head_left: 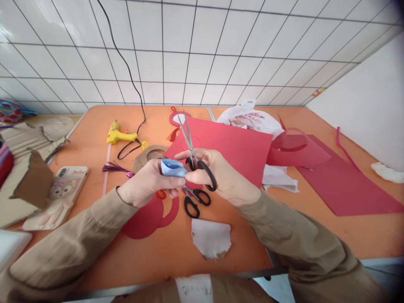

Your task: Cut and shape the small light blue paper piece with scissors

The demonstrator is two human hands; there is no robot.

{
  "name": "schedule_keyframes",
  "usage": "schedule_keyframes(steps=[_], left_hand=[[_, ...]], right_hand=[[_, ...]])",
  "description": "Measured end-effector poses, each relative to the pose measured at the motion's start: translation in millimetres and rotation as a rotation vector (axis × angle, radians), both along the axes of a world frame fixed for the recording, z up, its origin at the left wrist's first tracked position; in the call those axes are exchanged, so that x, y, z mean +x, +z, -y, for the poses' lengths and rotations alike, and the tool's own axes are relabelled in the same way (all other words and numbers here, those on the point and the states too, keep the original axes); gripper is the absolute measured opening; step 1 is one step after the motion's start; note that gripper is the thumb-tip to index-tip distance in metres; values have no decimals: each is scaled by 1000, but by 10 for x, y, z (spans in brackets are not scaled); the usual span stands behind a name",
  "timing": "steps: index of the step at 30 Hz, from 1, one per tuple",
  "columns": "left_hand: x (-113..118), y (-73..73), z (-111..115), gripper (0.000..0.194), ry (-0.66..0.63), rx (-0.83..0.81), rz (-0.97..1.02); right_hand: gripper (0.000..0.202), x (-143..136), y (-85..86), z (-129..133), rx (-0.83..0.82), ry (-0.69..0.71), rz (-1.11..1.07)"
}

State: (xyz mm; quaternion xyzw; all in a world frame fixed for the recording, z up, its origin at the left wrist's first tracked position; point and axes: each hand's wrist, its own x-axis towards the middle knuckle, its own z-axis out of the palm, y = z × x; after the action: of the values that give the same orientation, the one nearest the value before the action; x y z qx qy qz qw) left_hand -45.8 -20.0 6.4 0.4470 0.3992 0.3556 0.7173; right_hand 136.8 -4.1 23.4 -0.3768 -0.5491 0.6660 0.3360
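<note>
A folded light blue piece (pixel 173 167) is pinched between the fingers and thumb of my left hand (pixel 149 179). My right hand (pixel 222 174) has black-handled scissors (pixel 188 139) in its fingers, blades pointing up and away, and its thumb touches the blue piece's right end. Just below my hands, a second pair of black-handled scissors (pixel 196 200) lies on the orange table (pixel 246 240). Red paper rounds (pixel 145 219) lie under and below my left hand. Behind my right hand is a large red sheet (pixel 236 147).
A yellow glue gun (pixel 118 134) with a black cord stands back left. Cardboard (pixel 34 176) and a phone (pixel 58 198) lie left. A white plastic bag (pixel 252 118) is at the back, another red sheet (pixel 341 181) right, and a torn whitish scrap (pixel 211 237) near the front.
</note>
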Motion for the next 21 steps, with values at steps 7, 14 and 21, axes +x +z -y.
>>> schedule_keyframes(steps=[7,14,21], left_hand=[[-8,-47,13,21,-44,-126,62],[40,-15,54,21,91,-66,149],[81,-6,93,21,208,-18,252]], right_hand=[[36,-9,-4,-6,-47,31,-38],[30,-12,-27,-24,39,-88,-73],[46,-6,-100,32,118,-91,-110]])
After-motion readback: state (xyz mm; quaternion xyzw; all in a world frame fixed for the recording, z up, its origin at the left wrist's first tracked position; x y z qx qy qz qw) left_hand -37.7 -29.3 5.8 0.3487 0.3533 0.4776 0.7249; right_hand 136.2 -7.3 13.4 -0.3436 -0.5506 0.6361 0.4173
